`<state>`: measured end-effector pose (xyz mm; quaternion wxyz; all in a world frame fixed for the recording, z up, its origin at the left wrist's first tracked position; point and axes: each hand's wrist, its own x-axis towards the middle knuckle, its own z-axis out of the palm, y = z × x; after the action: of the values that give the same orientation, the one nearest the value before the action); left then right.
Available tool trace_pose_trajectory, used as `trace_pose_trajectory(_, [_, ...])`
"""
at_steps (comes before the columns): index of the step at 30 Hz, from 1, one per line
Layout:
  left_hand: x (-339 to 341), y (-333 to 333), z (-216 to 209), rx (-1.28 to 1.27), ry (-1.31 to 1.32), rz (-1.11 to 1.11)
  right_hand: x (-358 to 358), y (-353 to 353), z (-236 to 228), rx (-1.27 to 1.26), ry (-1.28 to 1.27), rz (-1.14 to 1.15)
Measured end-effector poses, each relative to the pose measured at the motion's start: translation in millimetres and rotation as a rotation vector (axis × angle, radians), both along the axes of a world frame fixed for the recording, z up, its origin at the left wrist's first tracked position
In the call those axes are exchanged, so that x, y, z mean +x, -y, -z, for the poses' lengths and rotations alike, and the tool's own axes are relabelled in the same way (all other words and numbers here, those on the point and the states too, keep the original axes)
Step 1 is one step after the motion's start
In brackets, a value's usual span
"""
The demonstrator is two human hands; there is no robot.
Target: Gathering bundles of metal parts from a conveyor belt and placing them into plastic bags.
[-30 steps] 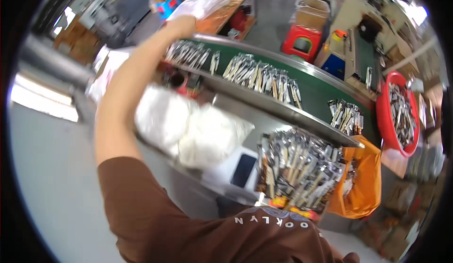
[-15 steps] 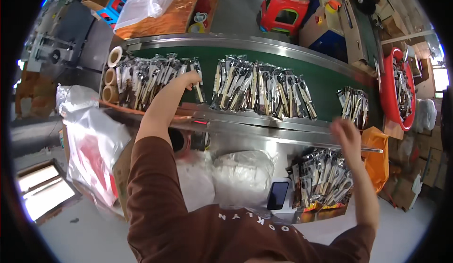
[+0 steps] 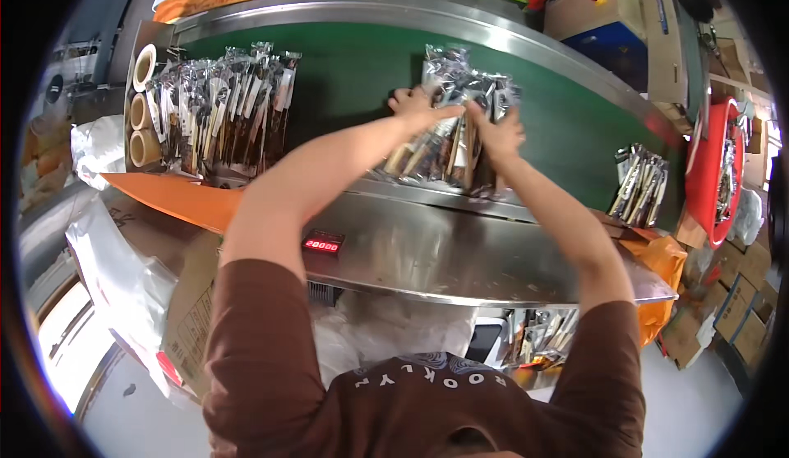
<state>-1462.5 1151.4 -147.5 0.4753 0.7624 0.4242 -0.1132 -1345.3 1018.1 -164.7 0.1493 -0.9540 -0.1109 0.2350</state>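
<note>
On the green belt point(image 3: 345, 71) lies a gathered pile of slim, clear-wrapped packets point(image 3: 460, 150), holding what look like long utensils with pale handles. My left hand point(image 3: 417, 111) is on the pile's left side, fingers bent round its edge and thumb reaching across the top. From the right, my right hand point(image 3: 499, 133) grips the same pile, its thumb near the left one. The two hands squeeze the packets together between them; some fingertips are hidden. A second row of such packets point(image 3: 230, 113) rests to the left, and a smaller group point(image 3: 639, 185) to the right.
Tape rolls point(image 3: 141, 113) stand at the belt's left end. A red basin point(image 3: 713, 174) with more packets is at far right. A steel ledge point(image 3: 427, 244) with a red-lit display point(image 3: 323, 243) runs along the near side, above a phone point(image 3: 486, 339) and more packets point(image 3: 538, 330).
My left hand has left the left row and moved right onto the middle pile. My right hand has come over to it from the right. The spread packets are now bunched closer. The view has shifted.
</note>
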Motion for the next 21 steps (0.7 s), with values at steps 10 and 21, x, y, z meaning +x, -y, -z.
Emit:
trace_pose_trajectory(10, [-42.2, -5.4, -178.2, -0.834, 0.840, -0.363, -33.3, -36.1, -184.2, 0.974, -1.131, 0.127])
trace_pose_trajectory(21, [-284.6, -7.0, -474.0, -0.468, 1.044, -0.353, -256.6, -61.9, -485.5, 1.250, -0.875, -0.201])
